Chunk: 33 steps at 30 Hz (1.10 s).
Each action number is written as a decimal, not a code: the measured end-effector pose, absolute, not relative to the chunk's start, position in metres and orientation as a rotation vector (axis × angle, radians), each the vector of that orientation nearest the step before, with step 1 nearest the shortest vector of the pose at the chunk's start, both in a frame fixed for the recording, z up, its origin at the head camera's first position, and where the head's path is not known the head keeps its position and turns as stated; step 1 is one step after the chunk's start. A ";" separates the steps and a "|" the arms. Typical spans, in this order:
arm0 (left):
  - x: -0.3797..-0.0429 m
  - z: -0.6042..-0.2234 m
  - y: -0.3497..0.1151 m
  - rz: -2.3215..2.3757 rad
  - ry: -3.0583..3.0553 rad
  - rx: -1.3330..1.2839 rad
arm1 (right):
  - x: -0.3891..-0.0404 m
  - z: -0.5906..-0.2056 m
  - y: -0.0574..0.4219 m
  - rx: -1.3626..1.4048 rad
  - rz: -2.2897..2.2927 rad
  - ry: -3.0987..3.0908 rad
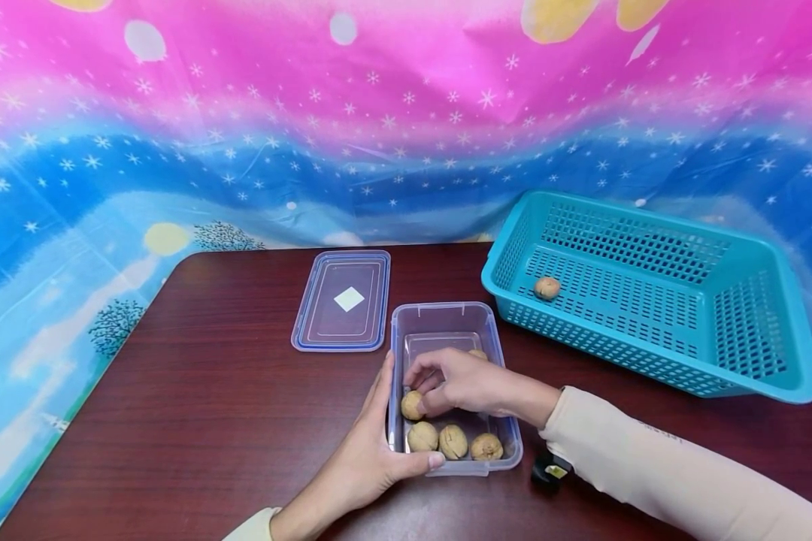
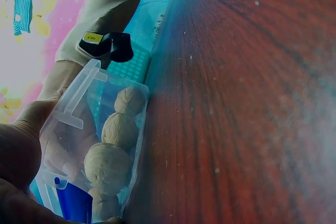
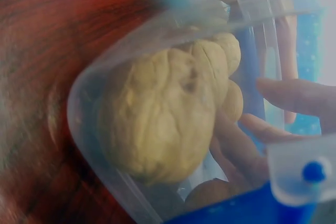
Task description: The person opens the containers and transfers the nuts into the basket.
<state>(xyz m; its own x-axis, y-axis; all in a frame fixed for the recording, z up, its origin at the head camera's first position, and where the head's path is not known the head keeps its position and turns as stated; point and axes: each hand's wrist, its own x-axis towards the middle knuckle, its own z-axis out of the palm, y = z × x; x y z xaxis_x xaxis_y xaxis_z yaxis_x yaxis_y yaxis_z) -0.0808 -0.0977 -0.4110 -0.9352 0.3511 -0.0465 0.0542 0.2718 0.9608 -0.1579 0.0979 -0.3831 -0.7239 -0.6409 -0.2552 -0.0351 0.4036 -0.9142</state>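
In the head view a clear plastic box [image 1: 446,467] stands on the table with several walnuts inside. My left hand [image 1: 362,458] braces the box from the left, thumb over its front rim and fingers along its side. Inside the box, my right hand [image 1: 456,383] has its thumb and fingertips at a walnut [image 1: 411,406] by the left wall. Three walnuts, one of them [image 1: 453,442] in the middle, line the front end. Another walnut [image 1: 477,354] shows partly behind the right hand. In the right wrist view a near walnut [image 3: 163,114] looms large through the plastic.
A turquoise perforated basket [image 1: 602,353] stands at the back right with one walnut [image 1: 546,288] in it. The box's blue-edged lid [image 1: 341,330] lies flat behind and left of the box. A patterned cloth [image 1: 379,150] hangs behind the dark wooden table [image 1: 210,391].
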 end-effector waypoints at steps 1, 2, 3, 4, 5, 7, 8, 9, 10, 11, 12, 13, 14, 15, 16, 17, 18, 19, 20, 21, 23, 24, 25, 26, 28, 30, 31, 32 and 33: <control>-0.081 -0.411 -0.098 1.717 2.296 0.375 | -0.158 -0.383 0.098 -0.571 -1.335 2.072; -0.081 -0.412 -0.098 1.716 2.298 0.373 | -0.158 -0.384 0.097 -0.568 -1.338 2.074; -0.081 -0.412 -0.098 1.716 2.301 0.369 | -0.157 -0.384 0.097 -0.563 -1.341 2.074; -0.080 -0.412 -0.098 1.716 2.304 0.370 | -0.157 -0.384 0.097 -0.560 -1.344 2.072; -0.080 -0.412 -0.098 1.716 2.308 0.372 | -0.157 -0.384 0.097 -0.554 -1.350 2.067; -0.080 -0.413 -0.098 1.710 2.319 0.369 | -0.157 -0.384 0.097 -0.545 -1.367 2.055; -0.079 -0.413 -0.098 1.707 2.321 0.365 | -0.157 -0.384 0.096 -0.540 -1.377 2.045; -0.079 -0.412 -0.098 1.706 2.322 0.364 | -0.157 -0.385 0.097 -0.542 -1.393 2.030; -0.079 -0.413 -0.098 1.704 2.324 0.363 | -0.157 -0.385 0.096 -0.536 -1.405 2.015; -0.079 -0.413 -0.098 1.701 2.326 0.359 | -0.157 -0.385 0.096 -0.529 -1.418 1.999; -0.079 -0.413 -0.098 1.698 2.329 0.357 | -0.157 -0.386 0.096 -0.524 -1.429 1.986; -0.079 -0.413 -0.098 1.698 2.327 0.356 | -0.157 -0.386 0.096 -0.519 -1.434 1.980; -0.079 -0.413 -0.098 1.698 2.327 0.357 | -0.157 -0.386 0.096 -0.515 -1.437 1.976; -0.079 -0.413 -0.098 1.698 2.327 0.357 | -0.157 -0.386 0.096 -0.513 -1.439 1.972; -0.079 -0.413 -0.098 1.696 2.328 0.356 | -0.157 -0.386 0.096 -0.503 -1.437 1.972; -0.079 -0.413 -0.098 1.695 2.329 0.355 | -0.157 -0.386 0.096 -0.502 -1.438 1.971; -0.079 -0.413 -0.098 1.694 2.329 0.355 | -0.157 -0.386 0.096 -0.502 -1.438 1.972; -0.079 -0.413 -0.098 1.694 2.329 0.353 | -0.157 -0.386 0.095 -0.500 -1.439 1.971; -0.079 -0.413 -0.098 1.692 2.331 0.352 | -0.157 -0.386 0.095 -0.497 -1.442 1.965; -0.079 -0.413 -0.098 1.690 2.332 0.349 | -0.157 -0.386 0.095 -0.493 -1.445 1.960; -0.079 -0.413 -0.098 1.692 2.334 0.351 | -0.157 -0.385 0.095 -0.481 -1.448 1.958; -0.079 -0.413 -0.098 1.693 2.335 0.352 | -0.157 -0.385 0.095 -0.476 -1.448 1.961; -0.079 -0.413 -0.098 1.693 2.335 0.353 | -0.157 -0.385 0.095 -0.468 -1.448 1.963; -0.079 -0.413 -0.098 1.694 2.335 0.352 | -0.156 -0.385 0.095 -0.463 -1.447 1.968; -0.078 -0.413 -0.098 1.697 2.333 0.352 | -0.156 -0.384 0.095 -0.455 -1.445 1.982; -0.078 -0.413 -0.098 1.695 2.332 0.347 | -0.156 -0.383 0.095 -0.450 -1.442 1.993; -0.078 -0.413 -0.098 1.694 2.329 0.345 | -0.156 -0.383 0.095 -0.447 -1.440 2.000; -0.078 -0.413 -0.098 1.695 2.327 0.344 | -0.156 -0.383 0.095 -0.446 -1.440 2.005; -0.078 -0.413 -0.098 1.695 2.325 0.345 | -0.156 -0.382 0.095 -0.446 -1.439 2.012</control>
